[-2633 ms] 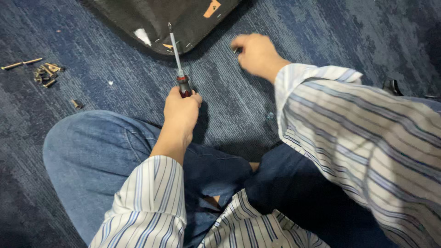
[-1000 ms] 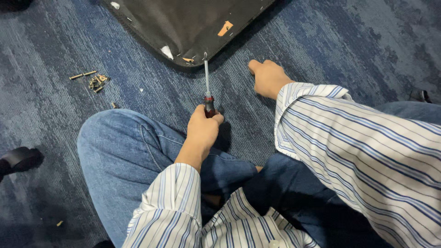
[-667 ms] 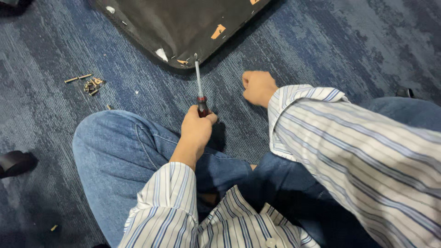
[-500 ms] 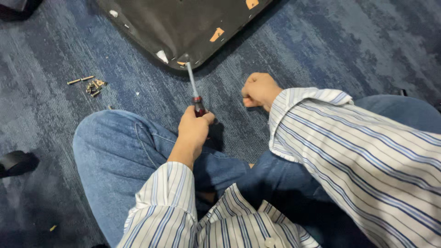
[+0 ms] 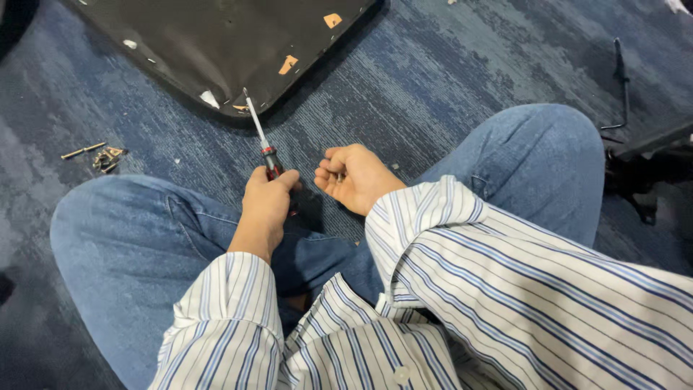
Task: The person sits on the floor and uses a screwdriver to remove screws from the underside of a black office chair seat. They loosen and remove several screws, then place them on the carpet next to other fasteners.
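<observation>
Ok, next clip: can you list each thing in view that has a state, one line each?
left hand: closed around the screwdriver's handle
screwdriver: held tilted, tip at the dark panel's edge
right hand: cupped, fingers curled, a small metal piece between the fingertips
small metal piece: pinched in the right hand, mostly hidden
dark panel: lying flat on the carpet, covering torn in spots
screws: loose in a small pile on the carpet

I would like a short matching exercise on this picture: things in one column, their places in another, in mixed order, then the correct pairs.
1. screwdriver
2. loose screws
3. dark panel
4. right hand

a. top of view, flat on the carpet
b. beside the left hand, fingers curled
c. gripped in the left hand
d. on the carpet at far left

Pairs: 1-c, 2-d, 3-a, 4-b
</observation>
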